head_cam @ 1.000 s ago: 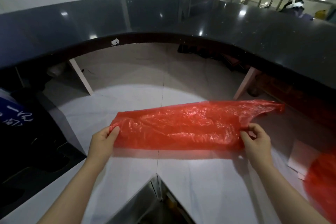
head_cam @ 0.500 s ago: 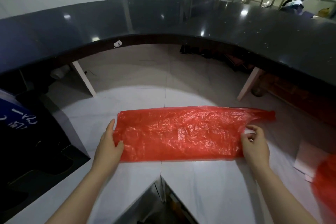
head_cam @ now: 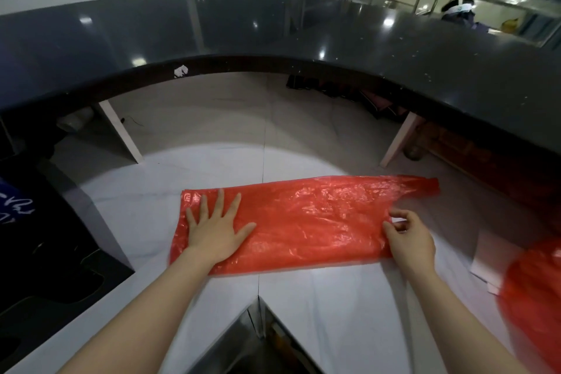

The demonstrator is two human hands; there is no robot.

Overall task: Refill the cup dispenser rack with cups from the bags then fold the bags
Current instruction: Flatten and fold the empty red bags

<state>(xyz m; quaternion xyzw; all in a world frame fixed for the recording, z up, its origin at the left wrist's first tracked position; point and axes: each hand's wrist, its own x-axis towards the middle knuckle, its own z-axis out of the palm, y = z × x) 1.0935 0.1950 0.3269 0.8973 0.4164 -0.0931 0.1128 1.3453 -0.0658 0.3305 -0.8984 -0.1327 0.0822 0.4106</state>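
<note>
Single head-worn wide-angle view, looking forward and down, close over white counter (head_cam: 334, 313), arms entering from below

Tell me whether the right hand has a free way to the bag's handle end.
Probably yes: the right hand already pinches the red bag near its handle end, and only bare counter lies between.

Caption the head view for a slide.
Left hand presses a red bag flat on the white counter; right hand pinches its edge.
</note>
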